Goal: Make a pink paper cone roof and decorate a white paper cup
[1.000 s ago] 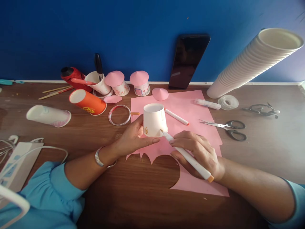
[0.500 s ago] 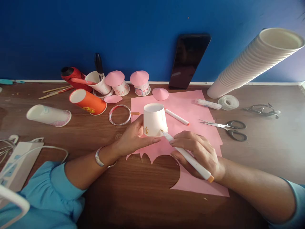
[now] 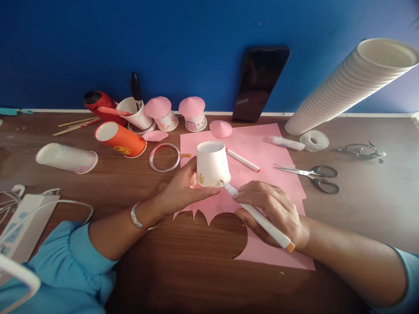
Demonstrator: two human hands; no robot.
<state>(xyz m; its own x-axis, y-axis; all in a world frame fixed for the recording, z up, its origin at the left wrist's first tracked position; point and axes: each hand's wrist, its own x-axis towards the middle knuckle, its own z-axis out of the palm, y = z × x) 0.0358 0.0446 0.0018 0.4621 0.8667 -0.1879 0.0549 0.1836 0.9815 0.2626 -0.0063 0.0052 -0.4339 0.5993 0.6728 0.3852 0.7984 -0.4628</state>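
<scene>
My left hand (image 3: 186, 181) grips a short white paper cup (image 3: 212, 165) from its left side and below. A small golden-brown mark shows low on the cup's left. Between the fingers of my right hand (image 3: 273, 207) is a white marker (image 3: 262, 220) with an orange end, its tip touching the cup's wall near the lower right. Beneath both hands lies a cut sheet of pink paper (image 3: 262, 152), scalloped along its near edge. A second white marker (image 3: 244, 160) with a red end rests on that sheet, and a pink paper cone (image 3: 220, 129) sits at its back edge.
Two decorated cups with pink cone tops (image 3: 191, 114) stand by the blue wall. A phone (image 3: 260, 83) leans there, beside a tall stack of cups (image 3: 353, 87). Scissors (image 3: 314, 173) lie right, an orange cup (image 3: 121, 139) and tape ring (image 3: 164, 157) left.
The marker tip has shifted very slightly against the cup. Both hands keep nearly the same place and hold.
</scene>
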